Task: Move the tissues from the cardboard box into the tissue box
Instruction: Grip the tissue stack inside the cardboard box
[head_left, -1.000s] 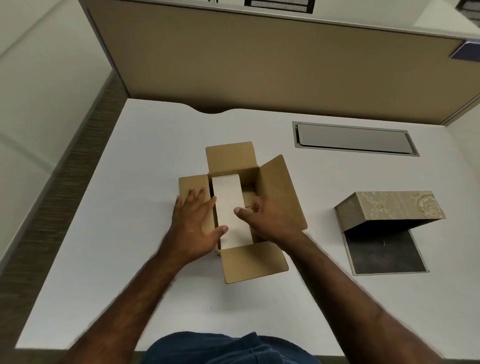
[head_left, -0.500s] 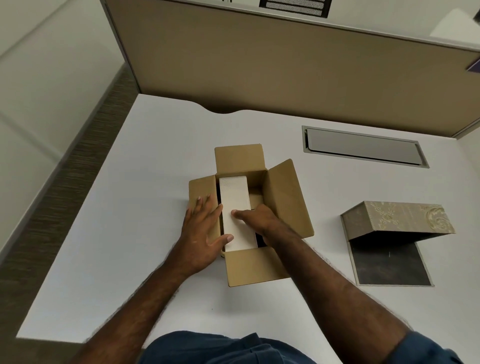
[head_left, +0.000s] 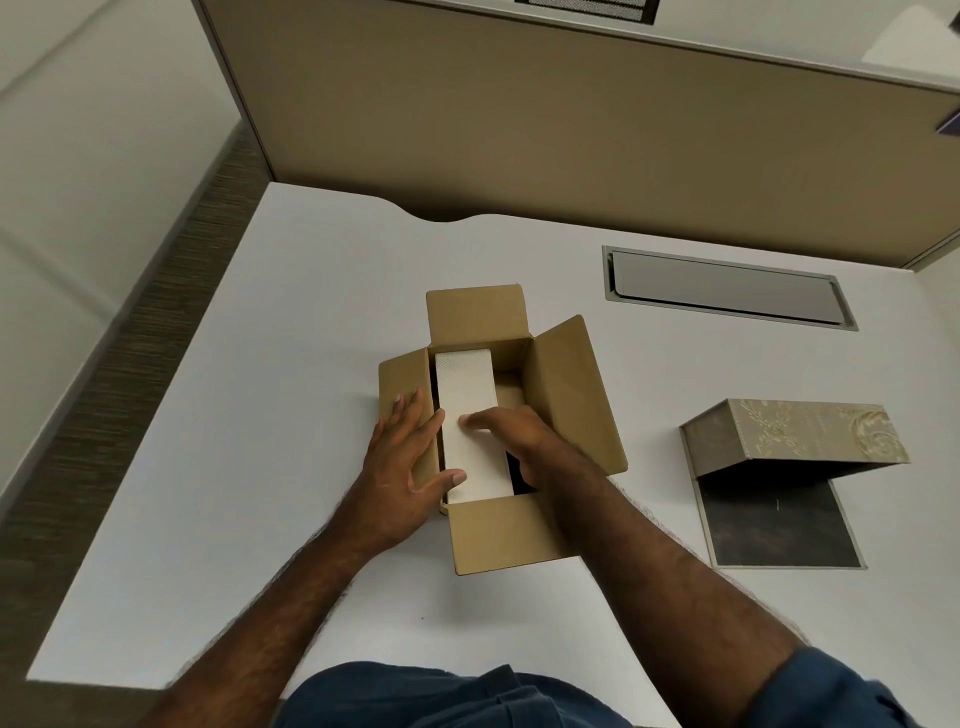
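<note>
An open brown cardboard box (head_left: 569, 395) stands mid-table with its four flaps spread. Inside, along its left wall, a white pack of tissues (head_left: 467, 395) stands on edge. My left hand (head_left: 402, 470) lies on the left flap, thumb and fingertips against the pack's left side. My right hand (head_left: 511, 434) reaches into the box and pinches the pack from the right, fingers hidden behind it. The tissue box (head_left: 795, 434), beige with a gold floral pattern, sits at the right, its cover tilted up off a dark base.
A white table (head_left: 260, 415) carries everything. A grey cable hatch (head_left: 727, 288) is set into it at the back right. A tan partition wall (head_left: 571, 135) closes off the far edge. The table's left edge drops to a carpeted floor.
My right hand has pushed deeper into the box beside the tissue pack and closed on it. My left hand stays on the left flap. The view has shifted slightly.
</note>
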